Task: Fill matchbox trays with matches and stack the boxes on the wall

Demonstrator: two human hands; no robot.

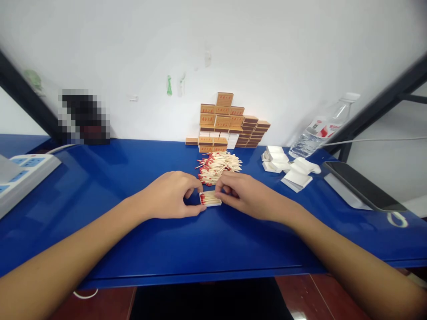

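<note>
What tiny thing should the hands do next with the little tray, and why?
Probably have the right hand gently pat the matches even: its fingertips are at their plain ends, and the left hand holds the white tray by its other end, where the red heads lie.

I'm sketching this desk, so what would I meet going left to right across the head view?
White power strip → left hand → tray of matches → right hand → white folded pieces → dark phone.
</note>
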